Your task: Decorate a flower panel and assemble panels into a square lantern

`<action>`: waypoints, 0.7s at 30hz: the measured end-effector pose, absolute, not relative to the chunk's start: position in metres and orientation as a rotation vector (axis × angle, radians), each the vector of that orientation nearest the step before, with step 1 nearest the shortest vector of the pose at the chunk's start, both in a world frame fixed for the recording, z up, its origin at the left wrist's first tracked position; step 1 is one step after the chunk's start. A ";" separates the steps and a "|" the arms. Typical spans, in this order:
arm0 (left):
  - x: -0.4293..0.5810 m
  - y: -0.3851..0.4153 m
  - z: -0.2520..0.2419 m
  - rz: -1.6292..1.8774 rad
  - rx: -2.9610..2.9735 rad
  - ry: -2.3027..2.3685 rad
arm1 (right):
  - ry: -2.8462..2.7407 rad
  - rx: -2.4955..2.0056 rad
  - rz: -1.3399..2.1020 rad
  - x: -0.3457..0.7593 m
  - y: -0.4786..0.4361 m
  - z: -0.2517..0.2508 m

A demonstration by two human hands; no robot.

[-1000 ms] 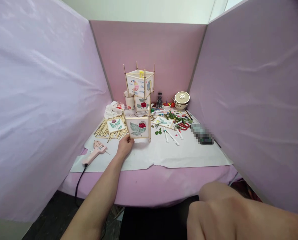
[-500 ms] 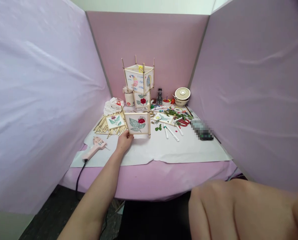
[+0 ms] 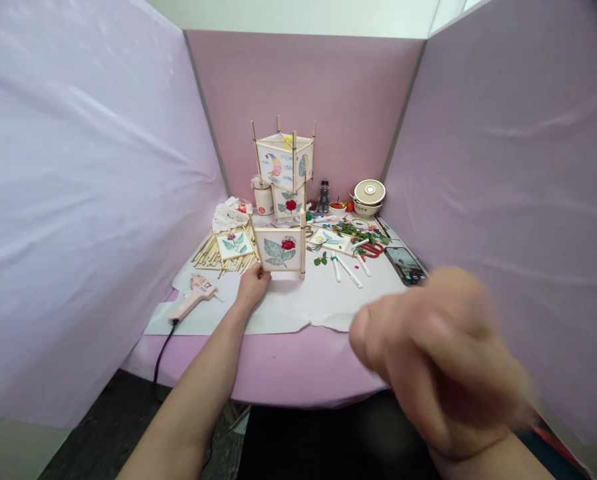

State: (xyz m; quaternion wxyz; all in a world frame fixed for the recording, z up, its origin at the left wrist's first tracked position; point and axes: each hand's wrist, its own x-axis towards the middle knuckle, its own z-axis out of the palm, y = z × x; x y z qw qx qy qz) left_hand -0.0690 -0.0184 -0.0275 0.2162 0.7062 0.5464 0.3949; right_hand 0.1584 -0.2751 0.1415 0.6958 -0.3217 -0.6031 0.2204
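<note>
My left hand [image 3: 253,285] reaches out over the table and grips the lower left corner of a small framed panel [image 3: 279,251] with a red flower and green leaf, held upright on the white paper [image 3: 298,303]. My right hand [image 3: 435,360] hangs close to the camera, big and smeared by motion, its fingers curled loosely inward with nothing seen in them. A pink glue gun [image 3: 191,300] lies just left of my left hand.
A finished paper lantern [image 3: 284,170] stands at the back. A pile of wooden sticks [image 3: 215,257] with another flower panel [image 3: 234,244] lies left. White markers [image 3: 347,269], red scissors [image 3: 369,251], green sprigs, a phone [image 3: 405,264] and a lidded pot [image 3: 369,195] lie right. Pink partition walls enclose the table.
My right hand has risen from the bottom edge up into the middle right of the view. My left hand still holds the panel in the same place.
</note>
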 end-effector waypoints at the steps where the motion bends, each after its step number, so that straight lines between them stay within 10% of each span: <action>1: -0.069 -0.018 -0.028 1.097 1.959 1.511 | -1.339 -0.668 0.616 0.154 -0.252 0.140; 12: -0.069 -0.022 -0.023 1.073 1.941 1.512 | -1.251 -1.216 0.630 0.155 -0.078 -0.007; 21: -0.068 -0.025 -0.022 1.063 1.947 1.568 | -1.487 -1.415 0.508 0.157 -0.075 -0.034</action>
